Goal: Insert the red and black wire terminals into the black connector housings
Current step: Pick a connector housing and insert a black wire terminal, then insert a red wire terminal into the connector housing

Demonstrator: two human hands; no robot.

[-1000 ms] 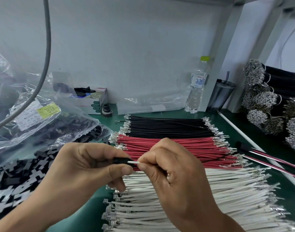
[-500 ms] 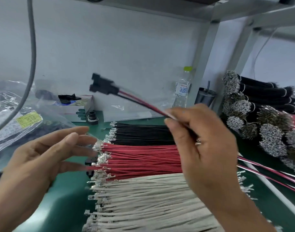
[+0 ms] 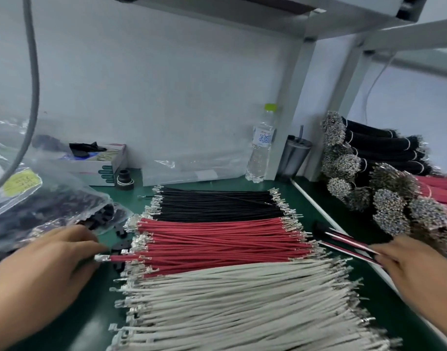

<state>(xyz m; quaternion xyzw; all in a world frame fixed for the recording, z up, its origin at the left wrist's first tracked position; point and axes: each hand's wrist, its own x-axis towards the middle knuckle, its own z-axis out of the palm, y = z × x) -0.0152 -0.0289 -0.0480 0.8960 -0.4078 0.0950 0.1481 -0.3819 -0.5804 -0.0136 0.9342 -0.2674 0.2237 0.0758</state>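
Observation:
Three rows of wires lie on the green mat: black wires (image 3: pixel 217 206) at the back, red wires (image 3: pixel 217 239) in the middle, white wires (image 3: pixel 242 300) in front. My left hand (image 3: pixel 40 274) pinches the metal terminal of one red wire (image 3: pixel 121 257) that sticks out left of the red row. Loose black connector housings (image 3: pixel 121 234) lie beside it, and more fill a clear bag (image 3: pixel 52 214). My right hand (image 3: pixel 415 274) holds the wires of a finished red-and-black assembly (image 3: pixel 344 239) low at the mat's right edge, its black housing pointing left.
A water bottle (image 3: pixel 261 148) and a grey cup (image 3: pixel 295 155) stand at the back by the shelf post (image 3: pixel 301 110). A small box (image 3: pixel 100 165) sits back left. Tied wire bundles (image 3: pixel 369 173) pile up on the right. A grey cable (image 3: pixel 32 84) hangs at left.
My right hand carried the finished assembly from mid-air down to the right edge. My left hand let go of the housing and took hold of a red wire's terminal.

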